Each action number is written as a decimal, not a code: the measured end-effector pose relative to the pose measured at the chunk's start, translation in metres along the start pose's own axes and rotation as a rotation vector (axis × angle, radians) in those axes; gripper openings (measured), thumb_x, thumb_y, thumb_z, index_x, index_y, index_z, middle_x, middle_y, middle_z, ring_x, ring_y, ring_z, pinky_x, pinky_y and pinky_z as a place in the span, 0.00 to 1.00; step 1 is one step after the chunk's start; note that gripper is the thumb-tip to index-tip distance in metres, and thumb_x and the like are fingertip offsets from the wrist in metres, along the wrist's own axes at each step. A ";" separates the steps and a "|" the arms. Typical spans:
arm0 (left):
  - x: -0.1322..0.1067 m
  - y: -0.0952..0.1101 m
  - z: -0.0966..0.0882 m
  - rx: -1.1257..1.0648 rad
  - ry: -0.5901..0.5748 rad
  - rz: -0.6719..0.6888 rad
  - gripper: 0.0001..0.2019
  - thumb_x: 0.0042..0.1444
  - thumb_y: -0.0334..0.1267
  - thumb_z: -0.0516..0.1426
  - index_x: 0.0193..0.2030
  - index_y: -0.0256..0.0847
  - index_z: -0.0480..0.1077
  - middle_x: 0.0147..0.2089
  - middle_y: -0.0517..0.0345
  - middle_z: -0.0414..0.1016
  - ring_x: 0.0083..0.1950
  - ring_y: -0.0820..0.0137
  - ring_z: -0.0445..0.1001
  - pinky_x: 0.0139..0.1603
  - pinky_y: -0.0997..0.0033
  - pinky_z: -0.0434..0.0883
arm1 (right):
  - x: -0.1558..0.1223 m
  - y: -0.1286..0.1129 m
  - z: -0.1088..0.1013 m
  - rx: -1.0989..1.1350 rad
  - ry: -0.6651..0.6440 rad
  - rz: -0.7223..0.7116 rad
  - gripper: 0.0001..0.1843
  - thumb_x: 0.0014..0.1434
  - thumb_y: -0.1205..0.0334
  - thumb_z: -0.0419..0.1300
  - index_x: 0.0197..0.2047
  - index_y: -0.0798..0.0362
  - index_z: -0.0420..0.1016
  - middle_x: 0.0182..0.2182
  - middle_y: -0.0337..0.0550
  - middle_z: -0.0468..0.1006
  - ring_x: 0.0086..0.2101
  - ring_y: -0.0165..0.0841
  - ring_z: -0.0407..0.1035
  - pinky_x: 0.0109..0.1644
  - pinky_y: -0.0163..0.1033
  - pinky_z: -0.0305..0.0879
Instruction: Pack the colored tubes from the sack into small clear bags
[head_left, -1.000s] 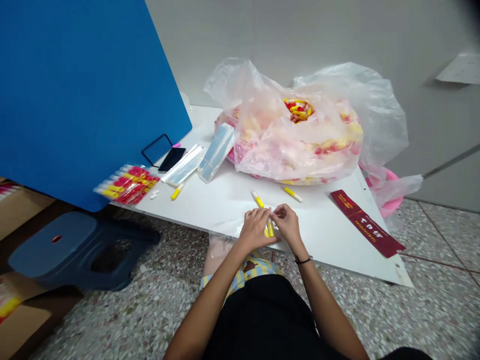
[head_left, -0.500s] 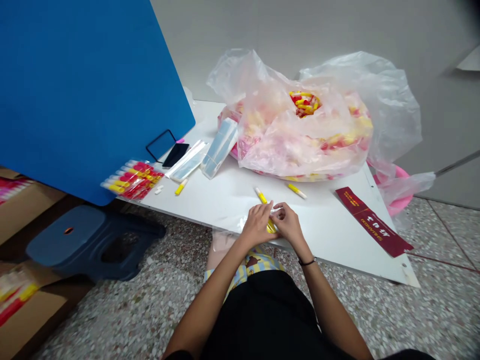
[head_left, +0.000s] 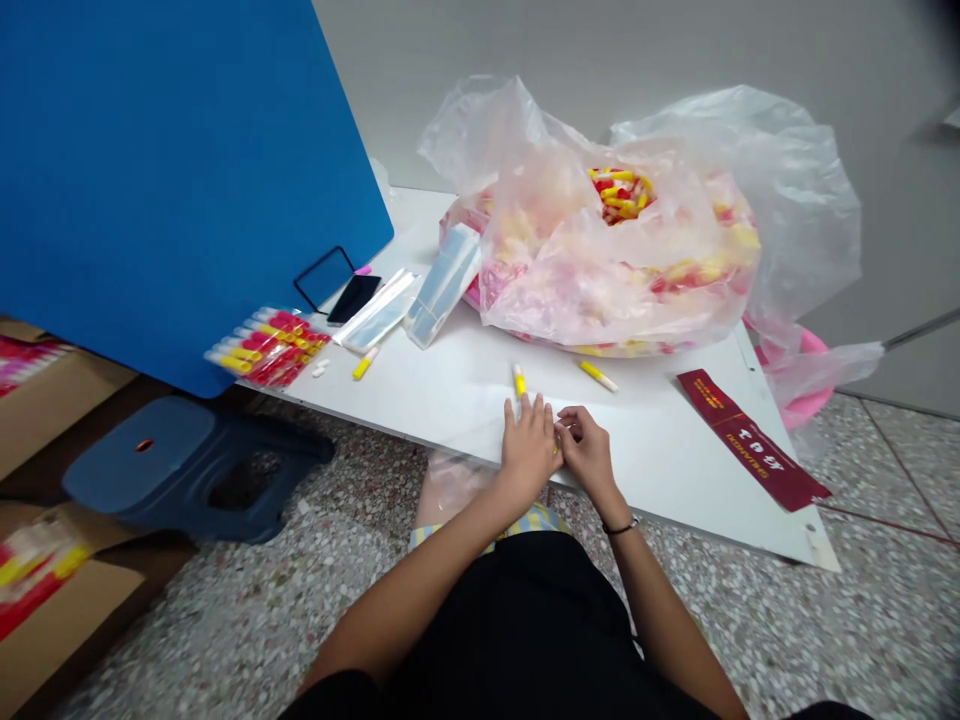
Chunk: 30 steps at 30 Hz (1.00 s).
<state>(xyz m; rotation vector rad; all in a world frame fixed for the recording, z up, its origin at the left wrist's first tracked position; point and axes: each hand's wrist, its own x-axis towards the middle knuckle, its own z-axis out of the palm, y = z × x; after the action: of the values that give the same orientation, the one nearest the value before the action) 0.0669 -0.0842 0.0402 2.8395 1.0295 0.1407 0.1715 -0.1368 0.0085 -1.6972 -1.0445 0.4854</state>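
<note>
My left hand lies flat, fingers stretched out, pressing a clear plastic sleeve on the white board. My right hand is beside it with fingers curled, pinching at the sleeve's edge where a bit of yellow pen shows between the hands. A loose yellow pen lies just beyond my left fingertips, another yellow pen further right.
A big clear bag of red and yellow pens fills the board's far side. Packed pen sleeves, empty sleeves, a phone, a dark red label, a blue panel, a blue stool and cardboard boxes surround.
My left hand went from curled around the pens to lying flat on the sleeve. The yellow pens between my hands are now mostly covered. The camera shifted slightly.
</note>
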 end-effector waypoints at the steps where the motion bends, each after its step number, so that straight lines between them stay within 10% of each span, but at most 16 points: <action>1: 0.002 0.002 0.000 0.019 -0.023 -0.002 0.29 0.58 0.42 0.52 0.66 0.32 0.58 0.68 0.41 0.55 0.70 0.46 0.48 0.67 0.39 0.46 | 0.000 0.001 0.000 0.012 -0.008 0.000 0.09 0.55 0.58 0.54 0.40 0.51 0.66 0.29 0.40 0.76 0.27 0.33 0.71 0.33 0.38 0.66; 21: 0.005 0.004 0.007 0.136 -0.204 -0.082 0.38 0.47 0.56 0.61 0.63 0.40 0.64 0.72 0.44 0.46 0.72 0.41 0.31 0.65 0.27 0.32 | -0.007 -0.006 0.002 -0.128 -0.130 -0.137 0.08 0.56 0.65 0.48 0.36 0.52 0.68 0.28 0.39 0.73 0.28 0.32 0.68 0.35 0.36 0.63; 30: -0.005 -0.016 -0.005 0.068 -0.222 0.061 0.53 0.46 0.64 0.55 0.71 0.34 0.42 0.74 0.43 0.28 0.72 0.43 0.25 0.65 0.31 0.35 | -0.005 -0.013 -0.002 -0.103 -0.272 -0.029 0.18 0.51 0.66 0.53 0.47 0.51 0.66 0.26 0.37 0.74 0.27 0.33 0.70 0.35 0.37 0.65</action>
<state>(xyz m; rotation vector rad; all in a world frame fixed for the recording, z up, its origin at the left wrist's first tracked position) 0.0524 -0.0745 0.0428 2.8649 0.9191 -0.2041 0.1647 -0.1413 0.0205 -1.7356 -1.3068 0.6669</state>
